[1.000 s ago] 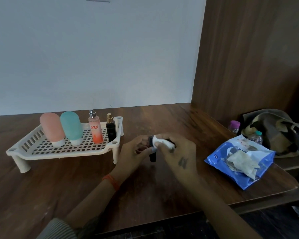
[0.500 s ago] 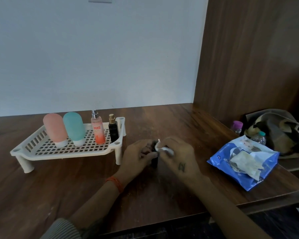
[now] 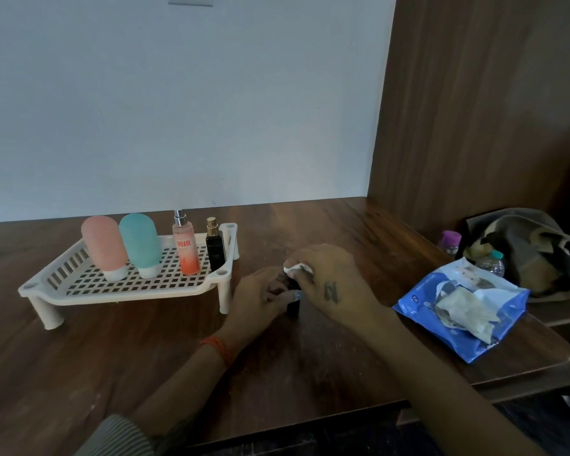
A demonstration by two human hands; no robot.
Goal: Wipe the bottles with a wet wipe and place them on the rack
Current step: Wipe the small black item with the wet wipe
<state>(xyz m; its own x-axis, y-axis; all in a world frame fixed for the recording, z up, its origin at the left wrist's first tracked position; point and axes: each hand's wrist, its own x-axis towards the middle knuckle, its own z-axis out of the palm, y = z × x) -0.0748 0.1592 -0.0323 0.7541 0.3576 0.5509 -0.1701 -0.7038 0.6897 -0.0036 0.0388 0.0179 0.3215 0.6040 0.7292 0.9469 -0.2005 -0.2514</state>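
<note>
Hands unmoved since a second ago: our left hand (image 3: 260,301) grips small dark bottle (image 3: 293,306) right of white slotted plastic rack (image 3: 125,284); right hand (image 3: 329,281) pinches white wet wipe (image 3: 293,267) onto cap. Wiping continues.

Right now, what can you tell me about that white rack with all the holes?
The white plastic rack stands on four stubby legs on the wooden table, left of the hands. Its floor is a grid of holes with slotted sides. Four bottles stand upright along its back: pink, teal, an orange Engage spray and a small black one.
</note>
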